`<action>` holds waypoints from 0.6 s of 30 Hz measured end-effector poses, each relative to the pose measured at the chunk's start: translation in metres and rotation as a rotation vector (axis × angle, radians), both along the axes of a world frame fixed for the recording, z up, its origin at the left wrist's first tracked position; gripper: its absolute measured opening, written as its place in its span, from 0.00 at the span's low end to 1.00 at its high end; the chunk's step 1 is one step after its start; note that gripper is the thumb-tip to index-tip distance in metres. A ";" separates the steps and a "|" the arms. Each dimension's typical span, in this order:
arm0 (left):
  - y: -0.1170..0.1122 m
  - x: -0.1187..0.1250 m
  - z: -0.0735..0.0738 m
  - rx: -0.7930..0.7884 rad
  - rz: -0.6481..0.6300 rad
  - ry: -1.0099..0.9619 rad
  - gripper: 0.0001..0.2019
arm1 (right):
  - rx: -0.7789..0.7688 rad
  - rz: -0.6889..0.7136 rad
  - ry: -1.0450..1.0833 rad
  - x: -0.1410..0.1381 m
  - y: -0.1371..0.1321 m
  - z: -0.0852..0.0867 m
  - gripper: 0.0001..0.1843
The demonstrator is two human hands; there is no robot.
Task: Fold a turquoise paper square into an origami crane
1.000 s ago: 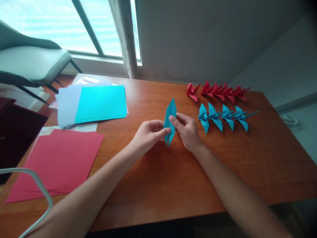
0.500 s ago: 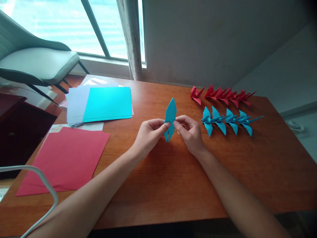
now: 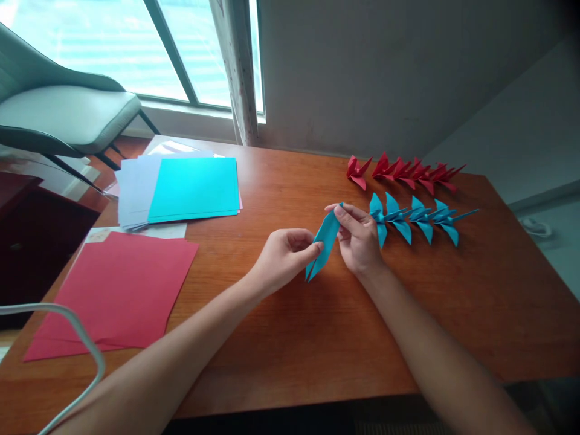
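Note:
A folded blue origami paper, a narrow diamond split at its lower end, is held tilted above the table between my hands. My left hand pinches its lower left part, thumb on top. At the upper right tip, my right hand grips the paper between thumb and fingers. Just beyond the right hand stands a row of several blue paper cranes, the nearest one partly covered by the fingers. Behind these, several red paper cranes form another row.
On the wooden table, blue sheets lie over white paper at the back left. Red sheets are nearer. A white cable or tube curves at lower left. Beyond stands a chair by the window.
The blue folded paper has gone from nearly upright to leaning right. My right hand has shifted from its side to its upper tip; my left hand has moved slightly lower.

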State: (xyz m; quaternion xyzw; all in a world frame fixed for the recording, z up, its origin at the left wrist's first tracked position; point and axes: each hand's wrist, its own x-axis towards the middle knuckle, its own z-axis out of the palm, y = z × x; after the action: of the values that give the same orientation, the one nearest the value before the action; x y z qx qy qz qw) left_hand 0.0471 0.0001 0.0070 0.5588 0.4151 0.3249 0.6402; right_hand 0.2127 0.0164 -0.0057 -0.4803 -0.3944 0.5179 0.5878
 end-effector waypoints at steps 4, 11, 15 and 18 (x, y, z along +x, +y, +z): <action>0.001 -0.001 -0.002 -0.039 -0.049 -0.037 0.15 | 0.026 0.021 -0.045 -0.003 0.000 0.001 0.13; 0.001 -0.002 -0.002 -0.064 0.077 -0.064 0.16 | 0.093 -0.060 0.003 -0.005 0.001 0.000 0.13; 0.003 0.000 0.000 -0.041 0.131 -0.066 0.16 | 0.169 -0.090 -0.030 -0.005 0.000 -0.002 0.10; 0.003 0.000 -0.002 0.032 0.145 -0.009 0.13 | 0.216 -0.090 -0.117 -0.006 -0.001 -0.006 0.10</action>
State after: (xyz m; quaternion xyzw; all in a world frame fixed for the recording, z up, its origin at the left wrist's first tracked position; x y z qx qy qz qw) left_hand 0.0469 0.0032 0.0050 0.5361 0.4462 0.3797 0.6077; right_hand 0.2069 0.0154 -0.0120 -0.4609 -0.4597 0.4168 0.6345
